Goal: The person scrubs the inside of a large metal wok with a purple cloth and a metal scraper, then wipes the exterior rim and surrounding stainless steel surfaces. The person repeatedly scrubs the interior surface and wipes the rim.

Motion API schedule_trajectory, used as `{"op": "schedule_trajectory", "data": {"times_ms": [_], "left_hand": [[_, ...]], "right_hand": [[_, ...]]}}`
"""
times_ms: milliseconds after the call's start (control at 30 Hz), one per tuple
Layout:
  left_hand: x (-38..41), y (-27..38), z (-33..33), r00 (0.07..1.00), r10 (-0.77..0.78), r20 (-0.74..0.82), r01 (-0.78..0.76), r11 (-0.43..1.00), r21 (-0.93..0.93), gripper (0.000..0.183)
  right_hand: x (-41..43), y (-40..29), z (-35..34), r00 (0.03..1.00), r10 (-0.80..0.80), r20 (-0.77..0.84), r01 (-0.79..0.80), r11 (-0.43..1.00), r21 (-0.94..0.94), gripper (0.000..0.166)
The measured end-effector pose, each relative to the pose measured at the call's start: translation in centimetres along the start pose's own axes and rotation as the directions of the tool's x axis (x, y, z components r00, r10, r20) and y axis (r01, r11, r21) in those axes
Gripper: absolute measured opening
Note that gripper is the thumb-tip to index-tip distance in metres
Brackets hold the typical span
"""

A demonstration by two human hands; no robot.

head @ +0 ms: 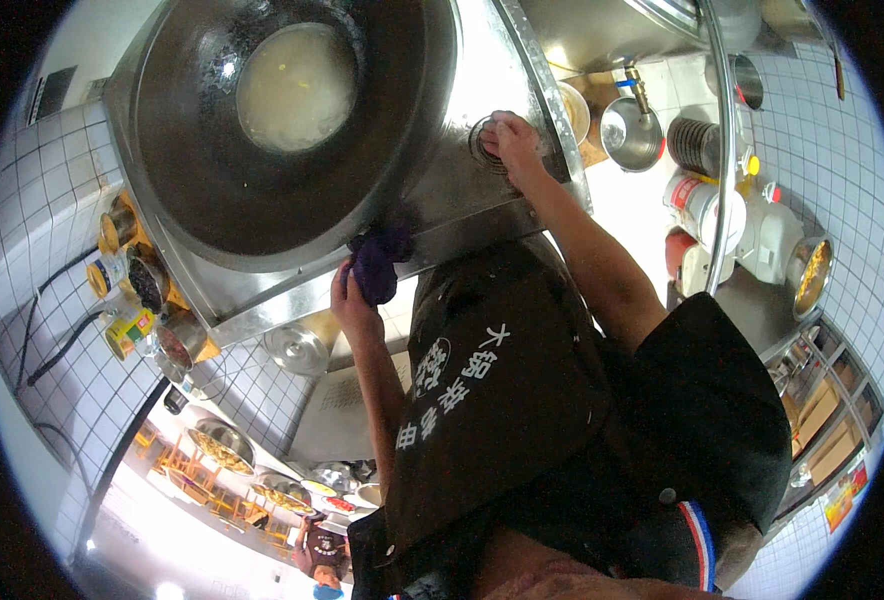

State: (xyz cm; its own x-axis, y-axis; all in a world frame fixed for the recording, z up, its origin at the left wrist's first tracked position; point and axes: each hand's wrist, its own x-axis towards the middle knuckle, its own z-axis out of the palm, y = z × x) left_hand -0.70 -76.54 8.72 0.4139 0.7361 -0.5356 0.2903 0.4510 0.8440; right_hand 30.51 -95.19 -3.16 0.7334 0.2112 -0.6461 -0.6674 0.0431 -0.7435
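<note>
A large dark wok (382, 150) sits in the steel stove, with cloudy pale liquid (297, 86) pooled at its bottom. Against the wok's near rim, my left hand (358, 300) holds a bunched dark purple cloth (376, 270). On the steel stove top (442, 199), right of the wok, my right hand (515, 144) has its fingers curled over a dark, round, ringed object (479, 146). My fingers partly cover that object, so its kind and whether I grip it are unclear.
Beyond the stove's right edge are a metal pot (629, 133) under a tap (637, 86), a white bucket (701, 206) and a plastic jug (772, 236). Seasoning containers (148, 277) line the left side. A lidded pot (299, 349) stands low left. Another person (323, 547) is farther off.
</note>
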Motion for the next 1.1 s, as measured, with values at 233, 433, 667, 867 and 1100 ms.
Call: {"op": "schedule_trajectory", "data": {"times_ms": [233, 433, 667, 867, 1100], "left_hand": [[-0.4, 0.1, 2.7, 0.997, -0.002, 0.080, 0.002, 1.000, 0.007, 0.029], [-1.1, 1.3, 2.4, 0.998, -0.041, 0.039, 0.043, 0.997, -0.062, 0.029], [-0.7, 2.3, 4.1, 0.986, 0.085, 0.146, -0.110, 0.979, 0.171, 0.028], [-0.9, 3.2, 3.8, 0.994, 0.016, 0.112, -0.026, 0.996, 0.086, 0.030], [-1.2, 3.9, 3.9, 0.982, 0.033, 0.186, -0.076, 0.969, 0.234, 0.036]], "right_hand": [[5.7, 4.6, 0.9, 0.994, -0.061, 0.092, 0.071, 0.992, -0.106, 0.023], [-1.4, -2.0, -3.9, 0.994, 0.077, -0.078, -0.073, 0.996, 0.057, 0.026], [-2.2, -1.0, -5.5, 0.954, -0.046, 0.296, 0.212, 0.804, -0.556, 0.027], [-4.0, -2.0, -6.5, 0.801, -0.054, 0.596, 0.569, 0.380, -0.730, 0.023], [-4.5, -0.9, -5.6, 0.726, 0.112, 0.679, 0.667, 0.127, -0.734, 0.021]]}}
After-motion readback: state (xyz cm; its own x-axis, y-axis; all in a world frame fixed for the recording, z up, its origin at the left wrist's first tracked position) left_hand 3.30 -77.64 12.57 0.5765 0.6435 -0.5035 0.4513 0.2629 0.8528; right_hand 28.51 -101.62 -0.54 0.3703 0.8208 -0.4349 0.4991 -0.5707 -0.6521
